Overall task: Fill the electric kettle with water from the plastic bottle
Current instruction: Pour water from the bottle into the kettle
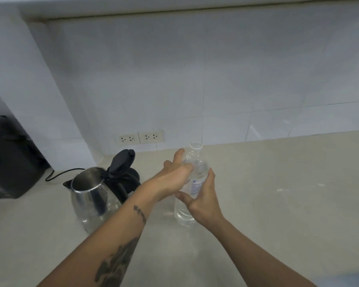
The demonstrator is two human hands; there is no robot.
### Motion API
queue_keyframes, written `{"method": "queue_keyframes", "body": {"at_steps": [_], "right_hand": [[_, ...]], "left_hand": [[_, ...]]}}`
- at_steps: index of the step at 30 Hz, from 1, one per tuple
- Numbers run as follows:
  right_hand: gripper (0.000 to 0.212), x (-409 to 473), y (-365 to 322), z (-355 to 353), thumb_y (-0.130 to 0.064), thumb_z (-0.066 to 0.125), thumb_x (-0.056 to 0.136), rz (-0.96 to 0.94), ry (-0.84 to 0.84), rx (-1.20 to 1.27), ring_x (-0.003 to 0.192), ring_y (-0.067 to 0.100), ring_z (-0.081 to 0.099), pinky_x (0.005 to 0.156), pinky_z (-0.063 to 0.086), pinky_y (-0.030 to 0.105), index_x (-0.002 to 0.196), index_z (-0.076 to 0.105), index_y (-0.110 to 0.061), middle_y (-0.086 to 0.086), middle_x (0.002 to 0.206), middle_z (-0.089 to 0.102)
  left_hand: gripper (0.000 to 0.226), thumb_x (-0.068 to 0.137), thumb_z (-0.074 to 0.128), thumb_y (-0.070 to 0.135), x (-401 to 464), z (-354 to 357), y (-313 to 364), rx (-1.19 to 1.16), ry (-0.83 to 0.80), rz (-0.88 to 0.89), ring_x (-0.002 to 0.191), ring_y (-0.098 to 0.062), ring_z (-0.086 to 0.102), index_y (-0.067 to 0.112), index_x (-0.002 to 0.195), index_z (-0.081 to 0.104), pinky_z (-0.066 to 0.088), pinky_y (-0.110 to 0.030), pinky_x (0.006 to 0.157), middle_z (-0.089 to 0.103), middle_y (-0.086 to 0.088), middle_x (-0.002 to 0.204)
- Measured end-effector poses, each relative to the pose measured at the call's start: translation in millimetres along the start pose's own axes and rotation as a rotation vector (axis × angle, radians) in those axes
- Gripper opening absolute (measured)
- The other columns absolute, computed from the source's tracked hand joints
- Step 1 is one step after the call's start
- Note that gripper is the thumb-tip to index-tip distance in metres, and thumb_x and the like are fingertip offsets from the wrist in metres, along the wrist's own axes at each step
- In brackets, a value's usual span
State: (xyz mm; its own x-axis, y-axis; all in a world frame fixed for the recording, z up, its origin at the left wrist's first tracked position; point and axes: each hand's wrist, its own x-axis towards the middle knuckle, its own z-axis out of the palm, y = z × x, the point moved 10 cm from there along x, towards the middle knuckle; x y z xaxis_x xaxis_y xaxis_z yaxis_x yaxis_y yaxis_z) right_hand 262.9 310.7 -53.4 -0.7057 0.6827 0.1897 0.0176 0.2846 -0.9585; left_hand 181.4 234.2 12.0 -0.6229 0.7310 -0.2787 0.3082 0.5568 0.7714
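Bottle (192, 183) label, writing blurred, unreadable

A pale countertop (278, 204) is running across the lower part of the view, meeting a white tiled wall (195, 90) at the back. Two double wall sockets (141, 137) are sitting side by side low on the tiles, just above the counter line, with nothing plugged into them. A dark, boxy object (10, 158) is standing at the far left edge, partly under a white overhang; its kind cannot be determined. A light ledge (174, 9) is projecting above the tiled wall. A few small whitish marks (282, 189) are showing on the counter surface at right.
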Motion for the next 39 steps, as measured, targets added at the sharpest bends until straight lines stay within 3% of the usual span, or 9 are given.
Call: {"method": "queue_keyframes", "body": {"at_steps": [3,7,13,17,23,28,35,37,39], "right_hand": [[0.114,6,-2,-12,-0.040,0.089,0.062,-0.005,0.063,0.011,0.133,0.018,0.051,0.110,0.046,0.045,0.151,0.019,-0.029,-0.001,0.145,0.047],[0.110,8,-12,-20,-0.032,0.087,0.070,-0.083,0.118,0.026,0.131,0.019,0.055,0.108,0.048,0.039,0.154,0.016,-0.036,0.000,0.146,0.052],[0.102,16,-16,-13,-0.030,0.084,0.077,-0.168,0.126,0.029,0.118,0.014,0.065,0.099,0.055,0.039,0.149,0.015,-0.052,-0.001,0.138,0.060],[0.096,24,-19,-6,-0.046,0.077,0.080,-0.188,0.084,-0.038,0.117,0.015,0.065,0.096,0.056,0.042,0.153,0.015,-0.046,-0.005,0.139,0.060],[0.100,12,-37,-6,-0.041,0.079,0.080,-0.254,0.039,-0.049,0.109,0.011,0.069,0.090,0.059,0.042,0.157,0.015,-0.040,-0.009,0.129,0.066],[0.102,-10,-87,-15,-0.028,0.083,0.079,-0.354,0.049,-0.084,0.104,0.001,0.069,0.090,0.057,0.025,0.158,0.018,-0.038,-0.021,0.121,0.067],[0.089,-32,-186,-2,-0.012,0.082,0.080,-0.488,0.062,-0.179,0.100,-0.004,0.067,0.081,0.051,0.010,0.149,0.031,-0.033,-0.037,0.112,0.064],[0.083,-39,-204,15,-0.004,0.079,0.082,-0.497,0.045,-0.192,0.094,0.001,0.069,0.075,0.058,0.016,0.146,0.033,-0.031,-0.051,0.107,0.056],[0.079,-45,-210,33,-0.007,0.077,0.085,-0.448,0.025,-0.181,0.082,0.027,0.072,0.064,0.064,0.040,0.144,0.035,-0.038,-0.046,0.102,0.059]], "left_hand": [[0.050,0.100,0.041,0.054,5,-15,-2,-0.009,0.028,0.060,0.130,-0.020,0.056,0.048,0.150,0.034,0.037,-0.044,0.114,0.052,0.003,0.149],[0.039,0.102,0.056,0.037,2,-26,-2,-0.039,0.127,0.133,0.111,-0.010,0.062,0.038,0.141,0.052,0.043,-0.027,0.093,0.063,0.007,0.118],[0.041,0.094,0.071,0.029,0,-24,-13,-0.162,0.224,0.140,0.122,-0.005,0.056,0.029,0.129,0.050,0.048,-0.022,0.097,0.059,0.012,0.128],[0.040,0.093,0.072,0.028,2,-30,-10,-0.171,0.263,0.136,0.117,-0.006,0.059,0.032,0.125,0.048,0.049,-0.016,0.084,0.060,0.013,0.119],[0.050,0.093,0.072,0.033,-16,-37,-8,-0.183,0.262,0.185,0.110,-0.009,0.068,0.030,0.139,0.055,0.054,-0.018,0.081,0.067,0.005,0.121],[0.029,0.093,0.068,0.045,-46,-64,4,-0.202,0.295,0.276,0.098,-0.010,0.070,0.037,0.121,0.065,0.052,-0.024,0.084,0.072,0.006,0.107],[0.021,0.103,0.056,0.014,-93,-115,-1,-0.460,0.224,0.426,0.098,-0.009,0.074,0.026,0.115,0.067,0.054,-0.027,0.091,0.075,0.004,0.112],[0.026,0.103,0.053,0.008,-99,-123,-21,-0.447,0.197,0.421,0.098,-0.008,0.074,0.028,0.114,0.066,0.054,-0.028,0.091,0.075,0.005,0.110],[0.028,0.102,0.053,0.005,-100,-131,-50,-0.455,0.194,0.394,0.100,-0.014,0.074,0.027,0.114,0.066,0.055,-0.027,0.086,0.074,0.001,0.113]]}}
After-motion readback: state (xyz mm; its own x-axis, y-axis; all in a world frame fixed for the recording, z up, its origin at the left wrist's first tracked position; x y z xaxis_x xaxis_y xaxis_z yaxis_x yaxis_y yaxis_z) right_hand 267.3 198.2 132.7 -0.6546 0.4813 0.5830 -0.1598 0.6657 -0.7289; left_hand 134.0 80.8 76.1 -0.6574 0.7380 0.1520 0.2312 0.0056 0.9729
